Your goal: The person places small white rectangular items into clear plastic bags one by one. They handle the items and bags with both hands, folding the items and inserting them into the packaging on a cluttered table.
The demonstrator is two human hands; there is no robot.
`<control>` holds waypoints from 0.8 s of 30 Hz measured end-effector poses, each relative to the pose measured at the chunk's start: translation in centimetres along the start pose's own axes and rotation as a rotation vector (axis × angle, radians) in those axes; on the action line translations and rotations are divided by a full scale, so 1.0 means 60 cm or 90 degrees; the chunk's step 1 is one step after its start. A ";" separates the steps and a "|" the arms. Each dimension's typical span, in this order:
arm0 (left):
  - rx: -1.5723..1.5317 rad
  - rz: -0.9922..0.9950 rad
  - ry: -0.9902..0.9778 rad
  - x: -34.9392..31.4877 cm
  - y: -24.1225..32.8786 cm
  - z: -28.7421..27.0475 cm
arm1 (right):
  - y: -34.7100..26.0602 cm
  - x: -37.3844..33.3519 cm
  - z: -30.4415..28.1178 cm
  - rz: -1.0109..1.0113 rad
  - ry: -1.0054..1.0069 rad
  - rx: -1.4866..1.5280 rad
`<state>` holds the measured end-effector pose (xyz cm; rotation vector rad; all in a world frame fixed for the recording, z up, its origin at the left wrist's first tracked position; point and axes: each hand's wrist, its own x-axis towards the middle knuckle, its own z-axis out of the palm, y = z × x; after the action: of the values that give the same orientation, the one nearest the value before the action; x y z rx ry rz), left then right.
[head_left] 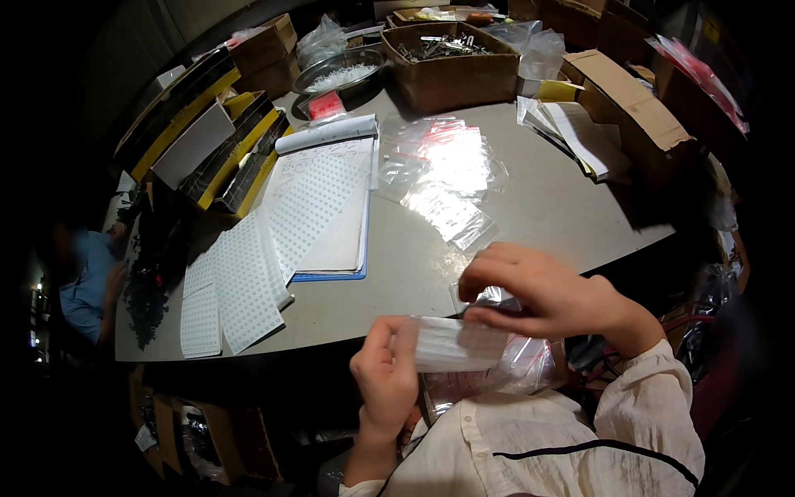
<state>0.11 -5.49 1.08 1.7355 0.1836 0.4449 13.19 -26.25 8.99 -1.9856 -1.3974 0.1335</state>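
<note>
A white sheet (454, 344) is held over the lap, near the table's near edge. Its left end is gripped by the left hand (387, 373), with the thumb and fingers closed on it. The right hand (534, 290) is placed over the sheet's right end; its fingers are bent and a narrow gap is seen between thumb and forefinger. Whether something thin is pinched there cannot be told. Below the hands, clear plastic bags (530, 364) are seen on the lap.

On the table (563, 224), more clear bags (455, 166) are spread in the middle. To the left, printed label sheets (244, 286) are laid partly over a notepad (335, 240). On the far side, a box of metal parts (455, 70) is placed to the right of a bowl with white pieces (339, 79). At the far left, a person in blue (87, 273) is seen.
</note>
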 end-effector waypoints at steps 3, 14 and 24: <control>-0.008 -0.023 -0.025 -0.007 0.014 0.018 | -0.011 0.012 0.024 -0.031 0.017 0.020; 0.018 0.073 -0.041 -0.001 0.010 0.025 | 0.010 0.017 0.043 0.000 -0.024 0.037; -0.049 -0.010 -0.002 0.013 -0.020 0.007 | 0.097 0.038 0.023 0.053 0.112 -0.085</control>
<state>1.10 -5.35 0.02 1.6580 0.1750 0.4330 18.10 -24.68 5.16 -2.1098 -1.2398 -0.0971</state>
